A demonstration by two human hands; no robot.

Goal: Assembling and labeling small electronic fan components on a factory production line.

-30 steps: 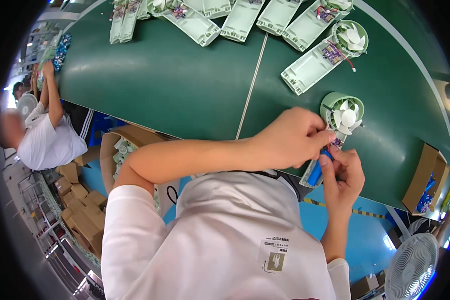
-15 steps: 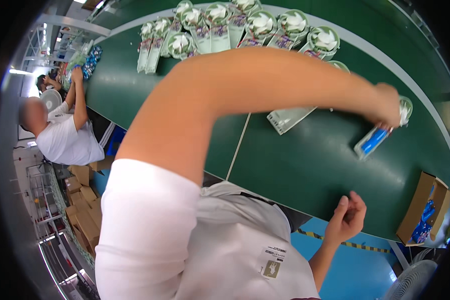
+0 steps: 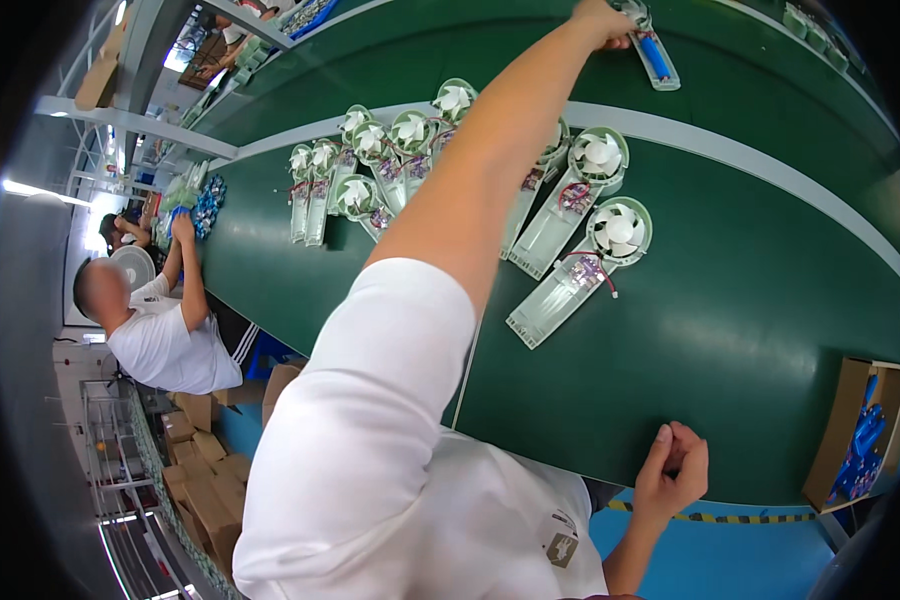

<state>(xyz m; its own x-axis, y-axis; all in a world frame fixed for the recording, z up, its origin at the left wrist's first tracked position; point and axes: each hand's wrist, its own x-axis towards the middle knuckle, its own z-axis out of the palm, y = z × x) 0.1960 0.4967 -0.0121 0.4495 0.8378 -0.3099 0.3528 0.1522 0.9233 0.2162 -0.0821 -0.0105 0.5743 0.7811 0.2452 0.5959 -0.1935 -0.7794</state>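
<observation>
My left hand [image 3: 602,22] is stretched far out past the grey rail. It is closed on the fan end of a pale green handheld fan half [image 3: 667,74], which has a blue battery cell [image 3: 655,57] lying in its handle. My right hand [image 3: 673,470] hovers by the near table edge, loosely curled, a gap between thumb and fingers and nothing visible in it. Two open fan halves [image 3: 558,293] [image 3: 560,225] with white blades, small circuit boards and thin wires lie nearest on the table. Several similar fan halves [image 3: 358,195] stand further left, partly hidden by my left arm.
A cardboard box [image 3: 832,440] with blue battery cells [image 3: 867,440] sits at the right table edge. The grey rail [image 3: 690,130] divides the green table [image 3: 730,330] from a green surface beyond. At left, a person [image 3: 170,320] works near blue parts [image 3: 208,205]; cardboard boxes [image 3: 205,470] are below.
My left hand has carried the fan half with the blue battery cell from the right of the table to the far side of the rail. My right hand stays near the table edge, slightly more curled.
</observation>
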